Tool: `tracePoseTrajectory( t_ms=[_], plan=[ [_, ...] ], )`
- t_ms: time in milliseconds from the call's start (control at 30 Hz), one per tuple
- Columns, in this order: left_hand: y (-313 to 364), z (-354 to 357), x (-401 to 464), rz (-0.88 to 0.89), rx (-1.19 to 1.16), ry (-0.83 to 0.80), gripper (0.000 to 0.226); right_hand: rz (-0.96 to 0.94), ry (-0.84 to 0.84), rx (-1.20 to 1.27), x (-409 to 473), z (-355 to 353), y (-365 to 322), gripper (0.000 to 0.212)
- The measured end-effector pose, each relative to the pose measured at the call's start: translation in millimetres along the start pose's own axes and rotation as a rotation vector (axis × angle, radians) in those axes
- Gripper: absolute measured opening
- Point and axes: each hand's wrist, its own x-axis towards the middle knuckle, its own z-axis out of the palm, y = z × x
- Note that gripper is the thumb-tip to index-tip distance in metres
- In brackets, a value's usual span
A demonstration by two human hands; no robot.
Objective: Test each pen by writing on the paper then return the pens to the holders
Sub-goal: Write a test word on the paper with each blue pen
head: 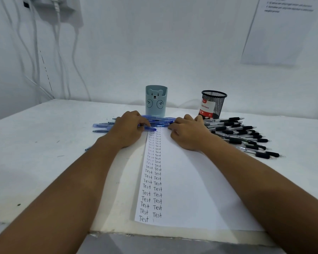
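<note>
I see two bare arms coming up from the bottom of the frame to the middle of a white table (44,136). My left hand (129,128) lies on a row of blue pens (154,120) near the middle of the frame. Its fingers are bent over the pens, and the thumb and first finger seem to pinch one blue pen at the top edge of the paper (191,180). My right hand (188,133) rests on the paper, just right of the blue pens. Its fingers are loosely curled and their tips touch the end of the blue row; I cannot tell if it has hold of a pen. The paper runs from the hands down to the bottom of the frame. It has two lines of the word "Test" down its left side. A pile of black pens (246,136) lies on the table at the right of the frame, just beside the right hand. A light blue cup with a bear on it (156,101) stands behind the blue pens. A black mesh cup (214,105) with a red and white pen box inside stands behind the black pens. White cables (35,52) hang on the wall at the upper left.
</note>
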Motion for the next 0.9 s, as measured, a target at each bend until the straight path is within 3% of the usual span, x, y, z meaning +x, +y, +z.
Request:
tracePoseTrajectory(
  t_ms=[433,567,700,900],
  plan=[
    [4,-2,-2,0.009,-0.038,0.000,0.026,-0.162,0.033,0.109,-28,-6,4,0.040],
    [6,-3,-3,0.019,-0.061,-0.001,0.027,-0.056,0.037,0.204,-19,-7,5,0.034],
    [7,-5,-3,0.030,-0.089,0.013,0.028,0.079,0.145,0.284,-10,-3,2,0.029],
    [11,-5,-3,0.022,-0.167,0.045,0.027,0.120,0.145,0.211,-14,2,16,0.025]
  ],
)
